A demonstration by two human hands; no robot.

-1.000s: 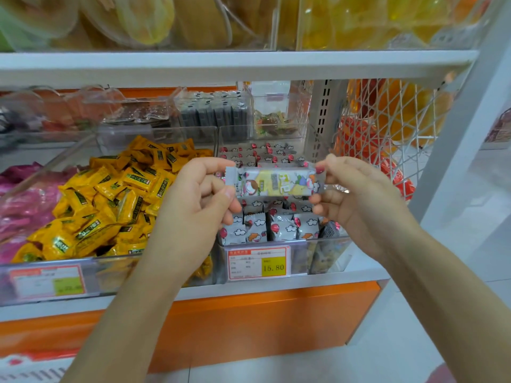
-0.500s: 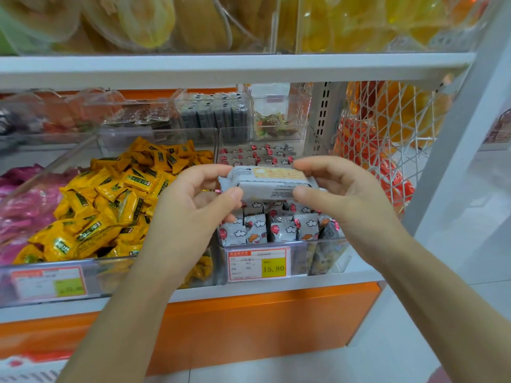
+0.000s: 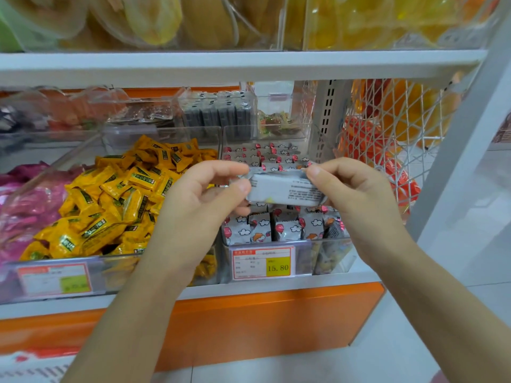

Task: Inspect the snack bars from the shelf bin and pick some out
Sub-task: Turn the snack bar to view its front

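A grey-white wrapped snack bar (image 3: 284, 189) is held level above the clear shelf bin (image 3: 304, 251), its printed back side with small text turned toward me. My left hand (image 3: 201, 200) pinches its left end between thumb and fingers. My right hand (image 3: 356, 189) pinches its right end the same way. Below, the bin holds several more bars (image 3: 279, 228) standing upright in grey wrappers with clouds and red balloons.
A bin of yellow wrapped candies (image 3: 116, 200) sits to the left, pink packets (image 3: 25, 205) beyond it. A price tag reading 15.80 (image 3: 264, 262) fronts the bar bin. A white net of orange goods (image 3: 387, 139) hangs at right. The upper shelf edge (image 3: 249, 64) runs overhead.
Both hands have rolled the bar over: its colourful front faced me a second ago, and now its plain printed back does. The hands stayed above the bin.
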